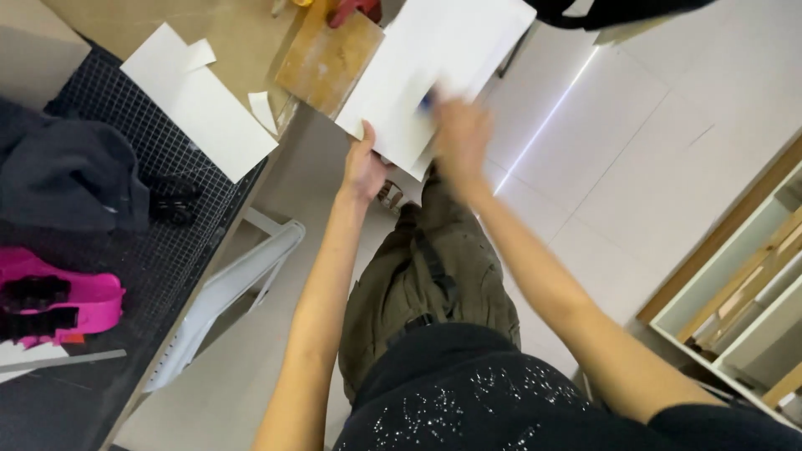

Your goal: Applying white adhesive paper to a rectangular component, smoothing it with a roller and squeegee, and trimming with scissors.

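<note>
White board sheet (pixel 418 83) sits at twelve o'clock, overhanging the workbench (pixel 125 359) edge. Left hand (pixel 363 167) pinches its near edge. Right hand (pixel 459 134), blurred, rests on top; whether it grips anything is unclear. Steadying the sheet flat seems wise.

Seen from above: left hand (pixel 363 167) pinching the near edge of a white sheet (pixel 434 67) that juts off the bench (pixel 125 276); right hand (pixel 459 138), blurred, flat on the sheet — something blue beneath it. Wooden board (pixel 330 60) beside the sheet — pink tool (pixel 58 305) far left.
</note>
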